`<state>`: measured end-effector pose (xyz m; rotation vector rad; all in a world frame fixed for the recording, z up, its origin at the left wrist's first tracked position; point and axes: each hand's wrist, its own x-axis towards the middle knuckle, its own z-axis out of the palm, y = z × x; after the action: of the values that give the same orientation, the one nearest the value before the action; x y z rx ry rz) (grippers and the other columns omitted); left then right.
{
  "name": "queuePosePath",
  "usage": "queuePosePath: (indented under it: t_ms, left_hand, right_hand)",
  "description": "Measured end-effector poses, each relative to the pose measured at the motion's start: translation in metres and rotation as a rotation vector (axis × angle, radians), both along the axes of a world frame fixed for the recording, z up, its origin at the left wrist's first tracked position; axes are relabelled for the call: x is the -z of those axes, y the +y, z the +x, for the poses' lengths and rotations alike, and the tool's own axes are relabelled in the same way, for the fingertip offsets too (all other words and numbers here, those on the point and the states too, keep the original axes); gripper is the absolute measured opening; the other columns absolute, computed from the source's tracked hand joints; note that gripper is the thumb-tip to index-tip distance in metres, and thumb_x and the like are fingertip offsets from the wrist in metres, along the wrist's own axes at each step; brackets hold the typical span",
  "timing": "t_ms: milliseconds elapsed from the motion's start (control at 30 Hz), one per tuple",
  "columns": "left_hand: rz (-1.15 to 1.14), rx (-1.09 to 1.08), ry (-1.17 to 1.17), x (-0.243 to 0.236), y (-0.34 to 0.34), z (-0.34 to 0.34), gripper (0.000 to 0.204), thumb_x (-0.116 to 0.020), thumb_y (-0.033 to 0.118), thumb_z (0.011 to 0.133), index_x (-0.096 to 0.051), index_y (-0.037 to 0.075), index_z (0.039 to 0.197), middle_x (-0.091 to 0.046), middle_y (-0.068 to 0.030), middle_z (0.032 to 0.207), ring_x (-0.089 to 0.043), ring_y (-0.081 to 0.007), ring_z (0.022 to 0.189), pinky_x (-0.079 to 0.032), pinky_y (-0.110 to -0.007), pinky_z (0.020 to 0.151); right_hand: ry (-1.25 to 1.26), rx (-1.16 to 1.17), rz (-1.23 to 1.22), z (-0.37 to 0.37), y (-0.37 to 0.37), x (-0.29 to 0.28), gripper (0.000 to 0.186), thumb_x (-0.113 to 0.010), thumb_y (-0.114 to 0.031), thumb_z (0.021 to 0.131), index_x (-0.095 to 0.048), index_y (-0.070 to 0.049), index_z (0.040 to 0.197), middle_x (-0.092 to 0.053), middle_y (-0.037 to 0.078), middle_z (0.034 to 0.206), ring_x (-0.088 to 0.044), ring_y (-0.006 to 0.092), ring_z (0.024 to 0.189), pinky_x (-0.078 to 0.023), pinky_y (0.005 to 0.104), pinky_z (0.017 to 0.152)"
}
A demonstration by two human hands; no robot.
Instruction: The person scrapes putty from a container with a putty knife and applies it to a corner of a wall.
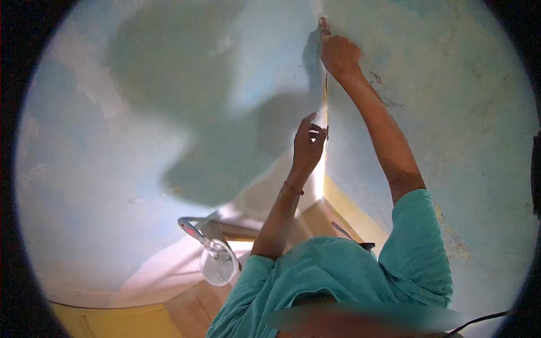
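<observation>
Work in hand: I am attending to the corner seam [326,96], the upright joint where the left wall [265,50] and the right wall [479,118] are meeting. The present step appears to be finger work high on this joint, with a dark, narrow gap showing lower down. In my judgement, the next move is calling for light, even fingertip pressure along the seam's line.

Right hand [342,56]: I am reaching it to the upper part of the seam, the index finger [323,28] pointing upward and apparently resting in the corner, the other fingers folding toward the palm. Whether they are gripping something small, I cannot tell.

Left hand [308,147]: I am holding it lower, just beside the seam, half open, with fingers bending and parting. No tool is showing in it; whether a fingertip is touching the joint, I cannot tell. A beaded bracelet [293,189] is circling the wrist.

Surroundings: a white container [217,276] is standing below and to my left, well apart from both hands. A tool with a grey-and-red handle [191,228] is leaning at its mouth, its working end too unclear to identify.
</observation>
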<state>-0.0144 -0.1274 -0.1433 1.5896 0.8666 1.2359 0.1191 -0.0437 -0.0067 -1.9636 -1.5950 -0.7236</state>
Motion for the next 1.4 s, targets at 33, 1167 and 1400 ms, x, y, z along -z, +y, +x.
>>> queuePosePath:
  t_ms: [33,1167,1400]
  left_hand:
    - [0.023,-0.004,0.018,0.003,0.002,-0.001,0.038,-0.053,0.004,0.076,-0.04,-0.001,0.11,-0.052,-0.0078,0.074,-0.052,-0.0129,0.062,-0.044,-0.024,0.056]
    - [0.03,-0.102,0.094,0.024,-0.002,-0.011,0.041,-0.054,0.009,0.073,-0.041,-0.001,0.111,-0.05,-0.0127,0.084,-0.054,-0.0196,0.063,-0.044,-0.031,0.062]
    - [0.08,-0.115,0.079,0.018,0.013,-0.004,0.041,-0.055,0.009,0.073,-0.041,-0.002,0.11,-0.049,-0.0135,0.084,-0.054,-0.0206,0.067,-0.044,-0.031,0.063]
  right_hand:
    - [0.013,0.013,-0.012,-0.001,0.0,0.007,0.058,-0.042,-0.01,0.076,-0.021,-0.009,0.13,-0.06,0.013,0.075,-0.06,0.0266,0.065,-0.047,0.0391,0.051]
    - [0.041,0.038,-0.166,-0.009,-0.002,0.098,0.062,-0.043,-0.02,0.074,-0.018,-0.013,0.13,-0.058,0.016,0.07,-0.058,0.032,0.06,-0.047,0.0437,0.053]
    - [-0.004,0.002,-0.213,-0.002,-0.01,0.095,0.059,-0.045,-0.021,0.071,-0.027,-0.012,0.127,-0.057,0.021,0.069,-0.057,0.036,0.064,-0.045,0.0466,0.058]
